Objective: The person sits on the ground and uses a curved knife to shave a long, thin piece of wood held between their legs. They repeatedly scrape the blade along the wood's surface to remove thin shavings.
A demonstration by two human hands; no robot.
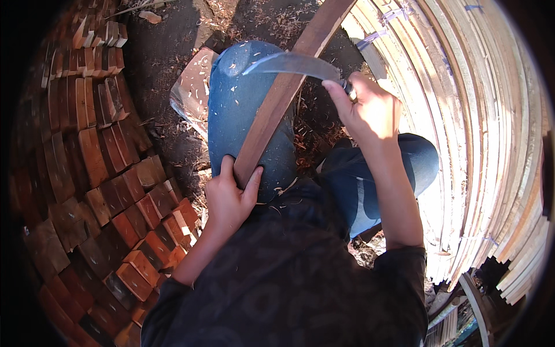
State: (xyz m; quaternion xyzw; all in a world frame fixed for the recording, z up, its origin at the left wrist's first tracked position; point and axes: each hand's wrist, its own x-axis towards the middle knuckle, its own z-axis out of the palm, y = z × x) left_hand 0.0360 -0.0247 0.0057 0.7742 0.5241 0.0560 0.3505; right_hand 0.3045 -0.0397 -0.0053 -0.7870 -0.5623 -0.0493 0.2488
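Note:
A long, flat reddish-brown wood strip point(269, 113) slants across my left thigh, from near my lap up to the far edge of the view. My left hand point(231, 194) grips its near end, thumb on one side and fingers on the other. Beyond it, my right hand point(367, 107) is closed round the handle of a curved-blade knife point(295, 63), most of the handle being hidden in the fist. The blade points left and crosses over the strip; whether its edge touches the wood I cannot tell.
Stacked wood blocks point(92, 156) rise on the left. Long pale wood strips point(462, 115) are piled on the right, some with bluish ties. Shavings litter the dark ground point(167, 58), where a brownish sheet-like piece point(193, 87) lies beside my left knee.

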